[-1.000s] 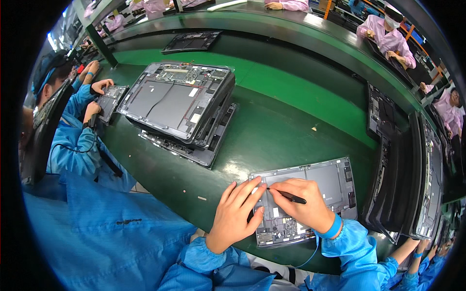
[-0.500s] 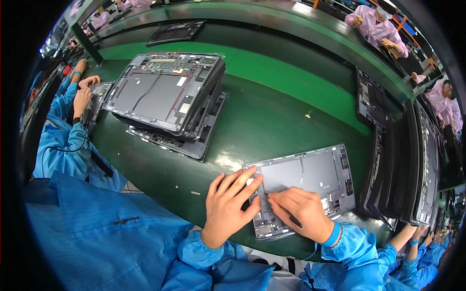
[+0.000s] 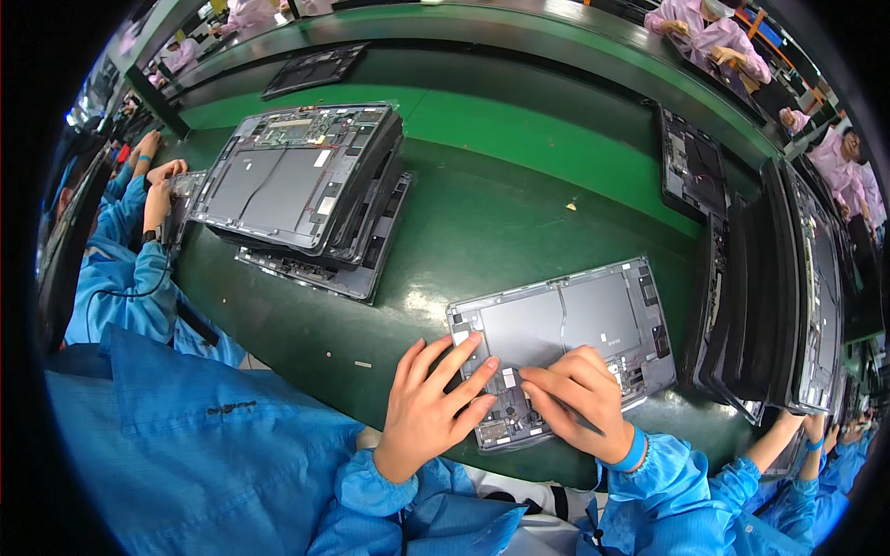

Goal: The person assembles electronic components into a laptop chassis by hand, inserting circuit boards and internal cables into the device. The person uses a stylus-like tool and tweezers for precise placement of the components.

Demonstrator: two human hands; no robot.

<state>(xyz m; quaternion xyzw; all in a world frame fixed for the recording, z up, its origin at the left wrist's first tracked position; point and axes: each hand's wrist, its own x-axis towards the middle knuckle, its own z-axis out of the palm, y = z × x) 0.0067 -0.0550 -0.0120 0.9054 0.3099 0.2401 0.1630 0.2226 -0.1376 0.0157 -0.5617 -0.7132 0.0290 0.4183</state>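
Observation:
A grey tablet-like device with its insides bared [image 3: 593, 310] lies tilted on the green bench in front of me. My left hand [image 3: 428, 400] rests over its left edge, fingers spread, fingertips on the frame. Over the device's lower middle is my right hand [image 3: 577, 398], its fingers pinched around a slim dark tool [image 3: 591, 425] whose end shows below the palm. The tool's exact kind is hard to make out. Close to the right fingertips sits a small white patch [image 3: 509, 378] on the device.
A stack of similar opened devices [image 3: 278, 185] stands at the left. More stand on edge in a row [image 3: 769, 296] at the right. One lies [image 3: 691, 162] at the far right, another [image 3: 315, 69] at the back. Co-workers in blue sleeves [image 3: 139, 269] work on both sides.
My left hand has shifted down the device's edge, its fingertips lower. The right fingers have lifted or moved slightly, uncovering the white patch. The view has turned a little.

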